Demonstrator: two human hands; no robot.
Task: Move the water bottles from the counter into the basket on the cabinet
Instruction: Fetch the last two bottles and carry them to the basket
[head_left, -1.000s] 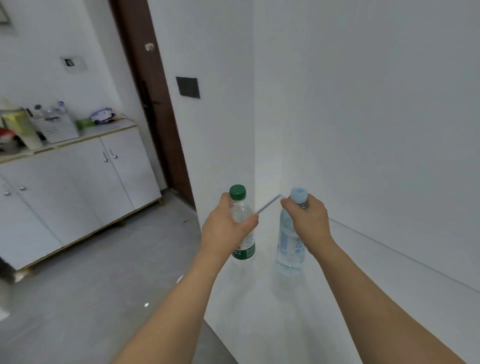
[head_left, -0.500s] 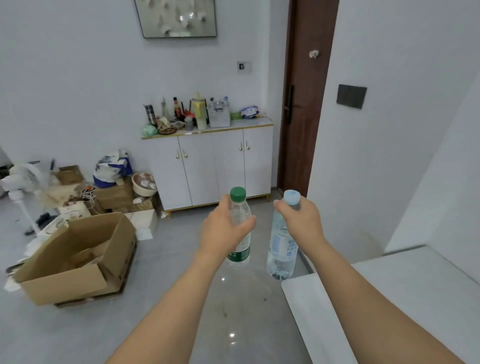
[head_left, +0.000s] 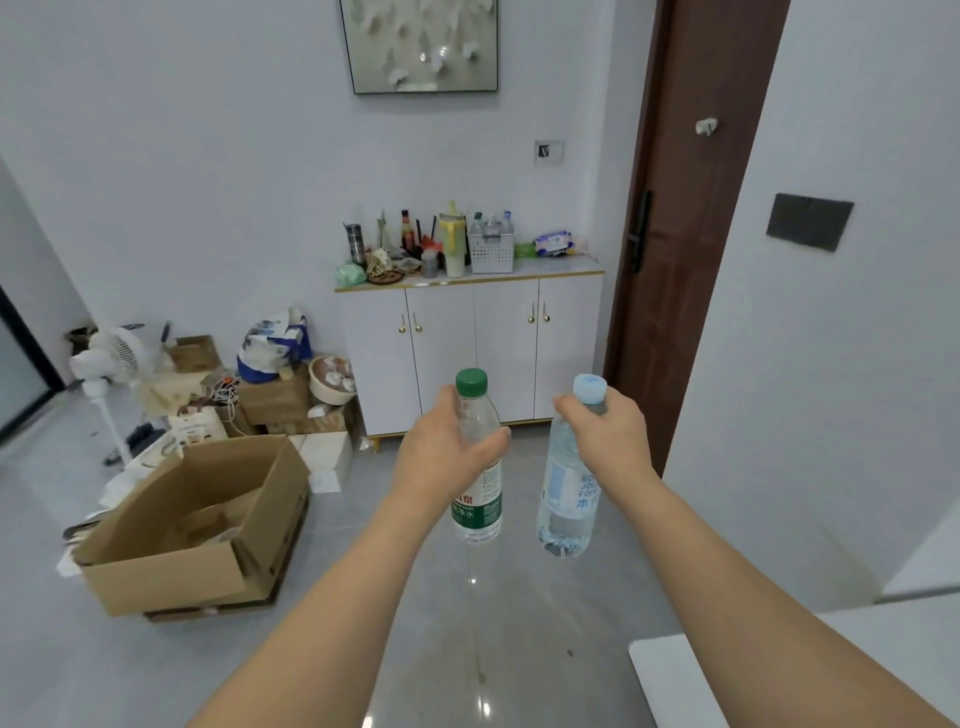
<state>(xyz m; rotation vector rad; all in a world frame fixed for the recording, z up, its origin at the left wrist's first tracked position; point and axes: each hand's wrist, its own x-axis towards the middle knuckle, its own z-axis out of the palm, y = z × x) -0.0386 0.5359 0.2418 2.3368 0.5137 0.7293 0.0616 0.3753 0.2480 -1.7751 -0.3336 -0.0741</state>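
My left hand (head_left: 447, 452) grips green-capped bottle (head_left: 476, 467), right hand (head_left: 605, 436) grips blue-capped bottle (head_left: 569, 488) near neck. Risk: basket (head_left: 491, 253) already holds bottles, crowded; forcing mine in could topple neighbouring clutter.

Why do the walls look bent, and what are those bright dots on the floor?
Head view: the wide-angle lens bows the door and walls near the edges; the dots are light glare on the glossy floor; the far basket looks soft, the bottles' labels nearly readable.

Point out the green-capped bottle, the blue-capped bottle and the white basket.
green-capped bottle (head_left: 477, 512): head view, on its green label.
blue-capped bottle (head_left: 566, 493): head view, on its lower body.
white basket (head_left: 491, 255): head view, on its perforated front wall.
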